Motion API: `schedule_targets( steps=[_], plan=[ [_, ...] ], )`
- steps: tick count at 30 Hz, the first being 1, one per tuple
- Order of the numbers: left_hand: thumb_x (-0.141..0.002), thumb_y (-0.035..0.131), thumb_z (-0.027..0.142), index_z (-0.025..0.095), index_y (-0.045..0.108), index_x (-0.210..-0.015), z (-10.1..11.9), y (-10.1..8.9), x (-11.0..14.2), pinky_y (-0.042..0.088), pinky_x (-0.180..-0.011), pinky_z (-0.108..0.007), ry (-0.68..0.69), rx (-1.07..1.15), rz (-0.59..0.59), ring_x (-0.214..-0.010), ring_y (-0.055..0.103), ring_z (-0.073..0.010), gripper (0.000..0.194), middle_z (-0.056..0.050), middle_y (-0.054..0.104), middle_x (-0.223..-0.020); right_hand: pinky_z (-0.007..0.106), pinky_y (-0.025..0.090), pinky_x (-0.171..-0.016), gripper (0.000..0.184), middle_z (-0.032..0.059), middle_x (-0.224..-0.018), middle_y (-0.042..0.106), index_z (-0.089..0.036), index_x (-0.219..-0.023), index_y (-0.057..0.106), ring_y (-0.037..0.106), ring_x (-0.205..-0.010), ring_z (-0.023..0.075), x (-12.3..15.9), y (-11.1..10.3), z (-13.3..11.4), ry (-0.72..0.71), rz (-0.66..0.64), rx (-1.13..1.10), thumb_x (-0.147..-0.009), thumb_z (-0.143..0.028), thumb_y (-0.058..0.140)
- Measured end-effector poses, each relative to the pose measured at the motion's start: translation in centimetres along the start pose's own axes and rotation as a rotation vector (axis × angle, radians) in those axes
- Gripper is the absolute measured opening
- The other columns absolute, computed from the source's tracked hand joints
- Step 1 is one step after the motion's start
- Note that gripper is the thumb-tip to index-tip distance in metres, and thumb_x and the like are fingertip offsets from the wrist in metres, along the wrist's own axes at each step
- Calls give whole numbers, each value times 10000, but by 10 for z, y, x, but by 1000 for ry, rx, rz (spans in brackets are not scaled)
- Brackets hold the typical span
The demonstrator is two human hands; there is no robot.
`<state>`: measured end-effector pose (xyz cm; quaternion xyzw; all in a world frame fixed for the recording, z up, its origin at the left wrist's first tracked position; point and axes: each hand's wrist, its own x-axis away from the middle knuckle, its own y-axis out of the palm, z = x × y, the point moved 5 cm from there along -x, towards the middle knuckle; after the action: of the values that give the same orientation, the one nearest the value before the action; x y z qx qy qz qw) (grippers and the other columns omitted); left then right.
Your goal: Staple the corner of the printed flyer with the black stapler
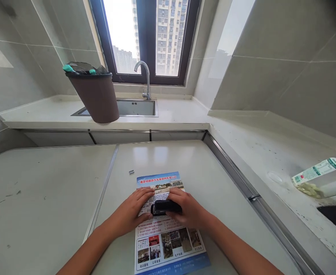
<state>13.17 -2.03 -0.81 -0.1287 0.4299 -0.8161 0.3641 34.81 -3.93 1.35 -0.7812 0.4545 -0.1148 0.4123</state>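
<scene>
Table (179, 158); leaflet (168, 228) on it, printed side up; left hand (134, 207) on the leaflet's left side, fingers together, thumb apart; right hand (188, 208) pinching the black stapler (165, 206) over the leaflet's middle; metal strip (131, 172) beyond; apparently a positioning step, the next move calling for steady paper.

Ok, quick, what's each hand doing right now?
Left hand: open, resting on the printed flyer, thumb close to the stapler's front end.
Right hand: closed around the black stapler.
</scene>
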Motion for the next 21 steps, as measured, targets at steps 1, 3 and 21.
schedule_targets(
  steps=[1,3,21],
  plan=[
    [-909,704,270,315,435,-1532,-2,0,1,338,-1235,-563,3,0,-11,-1485,393,-306,680,-90,444,-1604,318,484,-803,249,46,-1029,637,-225,-974,588,591,-955,223,-1,1,-1,-8,13,-8,-782,-130,715],
    [-918,688,243,322,418,-1539,-4,-1,2,356,-1228,-560,6,24,-35,-1492,389,-300,682,-90,442,-1605,325,479,-807,275,49,-1036,639,-224,-996,593,584,-960,228,-2,3,-3,-21,30,-9,-775,-120,718],
    [-849,755,246,266,657,-1107,6,-16,-1,525,-935,-436,-6,-28,20,-1123,587,-274,276,-68,621,-1207,270,275,-613,69,-23,-781,538,-195,-822,615,402,-647,118,8,-44,41,516,66,-598,-799,-254,642]
  ],
)
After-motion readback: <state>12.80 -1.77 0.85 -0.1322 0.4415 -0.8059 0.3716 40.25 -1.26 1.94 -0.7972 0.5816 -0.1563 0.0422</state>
